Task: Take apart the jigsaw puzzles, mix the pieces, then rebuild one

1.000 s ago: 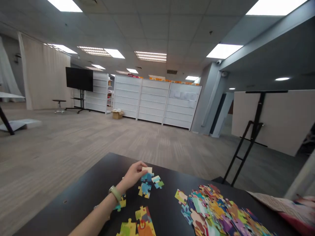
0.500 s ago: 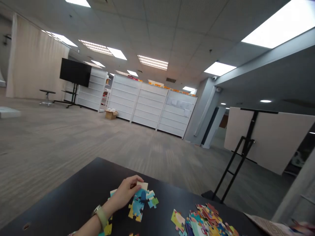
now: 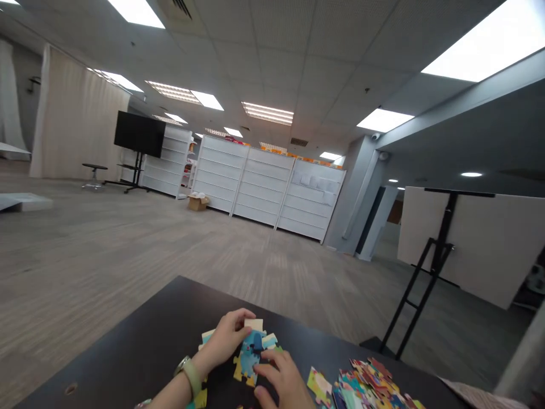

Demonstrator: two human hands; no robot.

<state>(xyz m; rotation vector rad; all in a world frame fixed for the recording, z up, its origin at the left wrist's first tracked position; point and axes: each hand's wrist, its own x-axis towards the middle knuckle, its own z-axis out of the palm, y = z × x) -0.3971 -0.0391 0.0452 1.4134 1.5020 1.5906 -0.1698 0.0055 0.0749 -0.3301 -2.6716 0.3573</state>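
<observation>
My left hand (image 3: 227, 339), with a watch and a pale green band at its wrist, pinches the cream top edge of a partly joined jigsaw puzzle section (image 3: 249, 355). That section lies on the black table and shows a blue figure, with yellow along its bottom. My right hand (image 3: 284, 379) is at the section's right side, fingers apart and fingertips close to its edge; whether they touch it I cannot tell. Light blue and green pieces (image 3: 269, 341) are partly hidden behind the right hand. Other puzzle pieces (image 3: 207, 336) show beside my left hand, partly covered by it.
A heap of loose puzzle pieces (image 3: 374, 386) lies on the table's right, with a yellow-green piece (image 3: 318, 386) at its near side. The black table (image 3: 170, 318) has a hole at its left. Beyond stand an easel board (image 3: 481, 244), white shelves (image 3: 264, 184) and a screen (image 3: 139, 134).
My right hand has come into view from below and reached the right side of the puzzle section. My left hand stays at its top edge. The view has shifted slightly.
</observation>
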